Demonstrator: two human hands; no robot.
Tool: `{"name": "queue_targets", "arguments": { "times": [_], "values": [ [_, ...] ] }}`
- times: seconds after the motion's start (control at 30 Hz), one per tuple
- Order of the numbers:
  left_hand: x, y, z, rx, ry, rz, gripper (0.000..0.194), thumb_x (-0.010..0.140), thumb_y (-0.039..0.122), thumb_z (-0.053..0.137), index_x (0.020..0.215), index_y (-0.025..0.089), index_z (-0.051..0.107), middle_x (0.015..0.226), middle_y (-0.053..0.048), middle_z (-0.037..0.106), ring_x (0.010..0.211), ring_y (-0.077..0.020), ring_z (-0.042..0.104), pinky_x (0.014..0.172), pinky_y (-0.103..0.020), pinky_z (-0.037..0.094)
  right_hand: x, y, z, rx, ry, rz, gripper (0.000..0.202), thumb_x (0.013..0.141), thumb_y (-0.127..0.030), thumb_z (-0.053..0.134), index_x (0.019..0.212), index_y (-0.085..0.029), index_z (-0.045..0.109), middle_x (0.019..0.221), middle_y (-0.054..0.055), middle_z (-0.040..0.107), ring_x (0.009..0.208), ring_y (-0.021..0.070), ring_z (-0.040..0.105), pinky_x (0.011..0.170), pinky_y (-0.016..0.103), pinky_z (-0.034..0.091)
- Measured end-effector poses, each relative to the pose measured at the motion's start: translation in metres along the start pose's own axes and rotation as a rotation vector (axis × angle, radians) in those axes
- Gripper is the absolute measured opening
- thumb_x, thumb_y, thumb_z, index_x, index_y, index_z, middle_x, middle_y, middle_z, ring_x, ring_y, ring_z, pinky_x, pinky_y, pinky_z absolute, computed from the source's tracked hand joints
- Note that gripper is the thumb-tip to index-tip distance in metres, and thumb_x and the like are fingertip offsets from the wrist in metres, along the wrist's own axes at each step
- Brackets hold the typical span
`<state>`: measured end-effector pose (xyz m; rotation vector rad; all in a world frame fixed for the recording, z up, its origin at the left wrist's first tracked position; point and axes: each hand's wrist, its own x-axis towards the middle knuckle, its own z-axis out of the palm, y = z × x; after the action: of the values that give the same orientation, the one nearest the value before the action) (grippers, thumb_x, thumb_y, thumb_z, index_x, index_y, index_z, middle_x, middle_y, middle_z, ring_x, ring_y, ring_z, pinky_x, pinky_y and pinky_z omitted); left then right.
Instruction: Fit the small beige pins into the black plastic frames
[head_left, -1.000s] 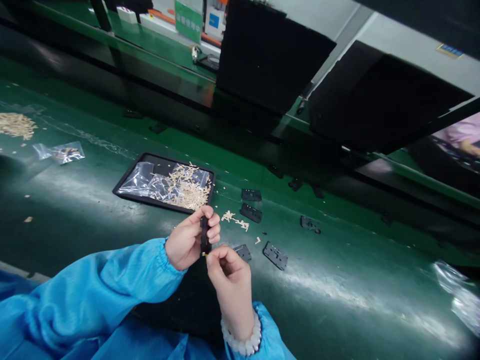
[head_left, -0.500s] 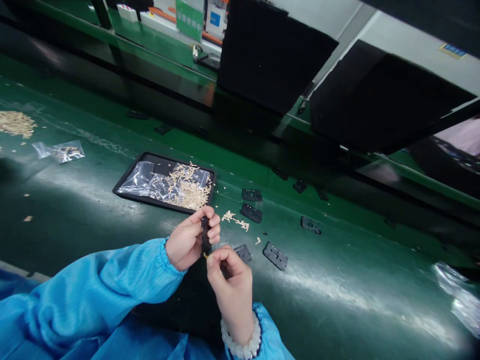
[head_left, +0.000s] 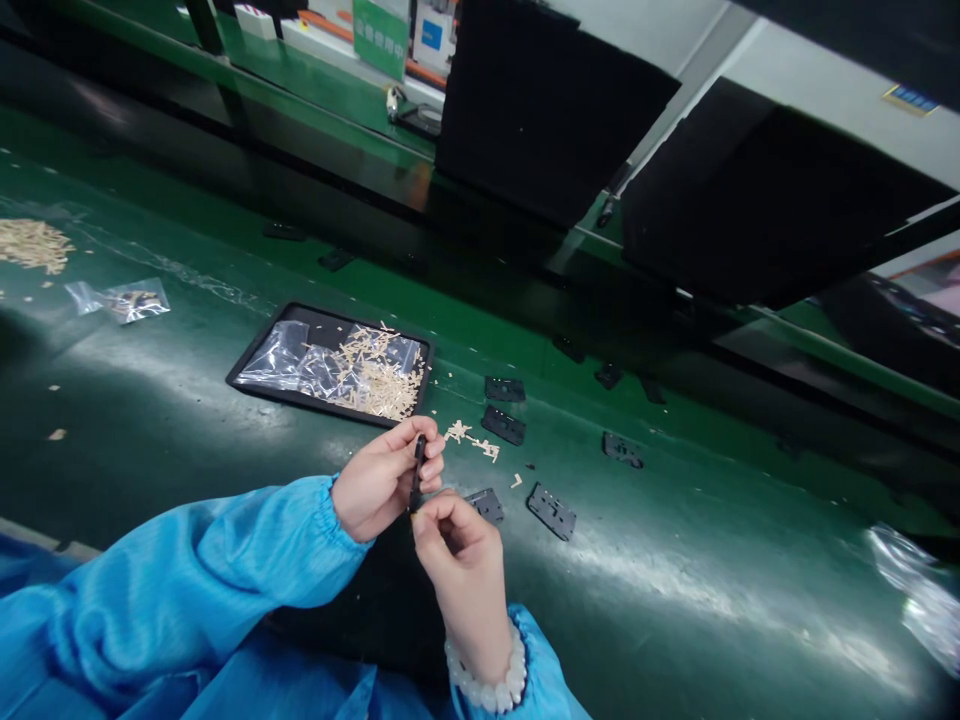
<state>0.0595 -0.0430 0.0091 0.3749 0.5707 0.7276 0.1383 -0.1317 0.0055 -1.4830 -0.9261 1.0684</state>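
At the lower centre of the frame, our left hand [head_left: 386, 480] holds a thin black part [head_left: 418, 470], seen edge-on, in its fingers. Our right hand [head_left: 465, 555] keeps its fingers pinched narrow at the part's lower end; we cannot tell what they grip. Just above, a black tray [head_left: 300, 398] carries pale pieces [head_left: 386, 385] on the green table [head_left: 675, 620].

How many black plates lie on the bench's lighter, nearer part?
5: top plate, one below, one beside the right hand, another to its right, one farther right. Others may be hidden.
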Motion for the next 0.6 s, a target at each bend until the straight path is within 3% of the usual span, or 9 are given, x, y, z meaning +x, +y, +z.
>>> {"name": "queue_targets", "arguments": {
  "times": [0.3,0.6],
  "values": [
    [-0.006,0.0,0.002,0.154,0.078,0.105,0.01,0.072,0.019,0.067,0.074,0.016,0.058,0.064,0.003,0.048,0.052,-0.0064,0.043,0.048,-0.018,0.037,-0.001,-0.001,-0.002,-0.059,0.034,-0.062,0.015,0.075,-0.018,0.052,0.06,-0.017,0.051,0.058,-0.003,0.045,0.053,0.0093,0.039,0.051,0.022,0.034],
    [-0.008,-0.007,-0.012,0.503,0.202,0.285,0.015,0.085,0.035,0.053,0.088,0.021,0.056,0.061,0.004,0.048,0.054,-0.0082,0.046,0.051,-0.02,0.038,-0.008,-0.001,-0.002,-0.288,0.139,-0.321,0.015,0.079,-0.01,0.053,0.066,-0.018,0.055,0.063,-0.002,0.054,0.06,0.01,0.051,0.056,0.02,0.042]
  ]
}}
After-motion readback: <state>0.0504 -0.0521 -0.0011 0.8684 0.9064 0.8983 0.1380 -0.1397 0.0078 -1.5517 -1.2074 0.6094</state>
